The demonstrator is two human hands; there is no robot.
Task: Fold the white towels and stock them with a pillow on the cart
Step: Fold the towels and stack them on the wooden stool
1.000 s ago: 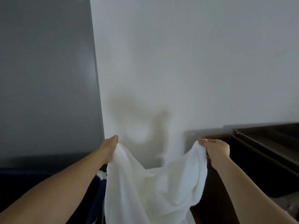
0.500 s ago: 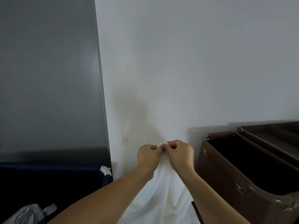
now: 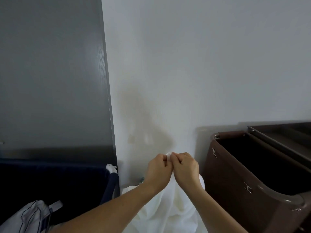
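A white towel (image 3: 170,207) hangs folded in half in front of me, its lower part running out of the bottom of the view. My left hand (image 3: 159,170) and my right hand (image 3: 185,169) are pressed together at chest height. Each pinches a top corner of the towel, and a bit of white cloth shows between the fingertips. The brown cart (image 3: 235,187) stands just to the right of my hands, with its dark open bin facing up. No pillow is visible.
A white wall (image 3: 185,64) is straight ahead, with a grey panel (image 3: 50,73) to its left. A dark blue bin (image 3: 58,179) stands at lower left, holding a striped white cloth (image 3: 28,217). More white fabric (image 3: 129,188) lies low between the bin and the towel.
My hands were apart, holding the towel spread wide. They came together and joined the two top corners, so the towel now hangs doubled. Since half a second ago little has moved.
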